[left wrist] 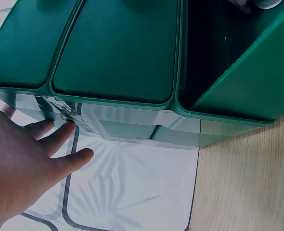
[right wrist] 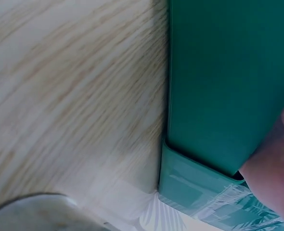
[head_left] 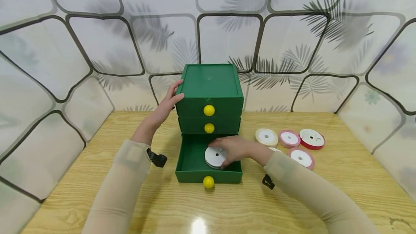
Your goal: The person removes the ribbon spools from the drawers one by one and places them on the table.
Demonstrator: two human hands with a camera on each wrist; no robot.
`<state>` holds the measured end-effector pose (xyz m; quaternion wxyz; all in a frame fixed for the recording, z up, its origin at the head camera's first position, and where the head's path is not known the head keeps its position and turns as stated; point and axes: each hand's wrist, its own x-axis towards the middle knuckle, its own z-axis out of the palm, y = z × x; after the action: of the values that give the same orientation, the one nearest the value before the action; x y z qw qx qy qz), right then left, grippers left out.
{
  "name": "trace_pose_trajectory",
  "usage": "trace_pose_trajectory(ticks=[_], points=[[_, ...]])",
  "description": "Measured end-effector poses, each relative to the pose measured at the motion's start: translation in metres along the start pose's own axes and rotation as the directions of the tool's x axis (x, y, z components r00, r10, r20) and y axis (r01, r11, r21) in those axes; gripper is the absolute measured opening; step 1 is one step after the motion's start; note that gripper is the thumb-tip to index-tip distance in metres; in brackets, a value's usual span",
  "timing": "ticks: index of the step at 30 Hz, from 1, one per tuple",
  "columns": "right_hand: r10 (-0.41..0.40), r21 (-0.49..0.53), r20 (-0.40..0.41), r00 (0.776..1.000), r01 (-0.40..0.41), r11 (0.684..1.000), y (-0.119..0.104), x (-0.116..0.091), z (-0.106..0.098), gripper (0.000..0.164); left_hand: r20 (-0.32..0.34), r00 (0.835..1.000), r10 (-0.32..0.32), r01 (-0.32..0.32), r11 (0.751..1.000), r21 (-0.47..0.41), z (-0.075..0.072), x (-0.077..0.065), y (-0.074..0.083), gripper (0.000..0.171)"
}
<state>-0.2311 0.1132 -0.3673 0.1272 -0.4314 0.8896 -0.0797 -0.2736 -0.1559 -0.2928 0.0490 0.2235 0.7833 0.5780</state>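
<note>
A green drawer cabinet with yellow round knobs stands on the table, its bottom drawer pulled out. Against the cabinet's upper left side rests my left hand, fingers spread; in the left wrist view the left hand has fingertips at the taped side. My right hand reaches into the drawer and grips a white ribbon spool lying flat there, thumb at its near edge. Only part of the right hand shows in the right wrist view, over the drawer wall; the spool is hidden there.
Right of the cabinet lie several ribbon spools: a cream spool, a pink spool, a red spool and another pink spool. One more is partly hidden behind the right forearm. A patterned wall covering stands behind.
</note>
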Motion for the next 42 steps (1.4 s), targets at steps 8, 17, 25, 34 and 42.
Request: trace_pose_trajectory(ticks=[8,17,25,34,42], points=[[-0.030,0.010,-0.044,0.999,0.030,0.999,0.003,-0.002,0.000,0.071,0.002,1.000,0.006,-0.006,1.000,-0.003,0.000,-0.001,0.002,0.065],[-0.036,0.062,-0.092,0.995,0.042,0.997,0.002,-0.010,-0.007,0.073,-0.002,1.000,0.009,-0.009,1.000,-0.001,0.000,-0.001,0.001,0.065],[-0.031,0.082,-0.116,0.993,0.041,0.996,0.001,-0.023,-0.017,0.077,-0.003,1.000,0.009,-0.009,1.000,0.004,0.001,-0.001,0.000,0.065],[-0.018,0.117,-0.146,0.989,0.035,0.993,-0.002,-0.047,-0.031,0.080,0.008,1.000,0.013,-0.013,1.000,-0.003,0.001,-0.001,0.001,0.064],[0.040,0.158,-0.226,0.973,-0.004,0.987,0.004,-0.077,-0.034,0.082,0.011,1.000,0.013,-0.012,1.000,-0.009,0.001,-0.001,0.001,0.064]])
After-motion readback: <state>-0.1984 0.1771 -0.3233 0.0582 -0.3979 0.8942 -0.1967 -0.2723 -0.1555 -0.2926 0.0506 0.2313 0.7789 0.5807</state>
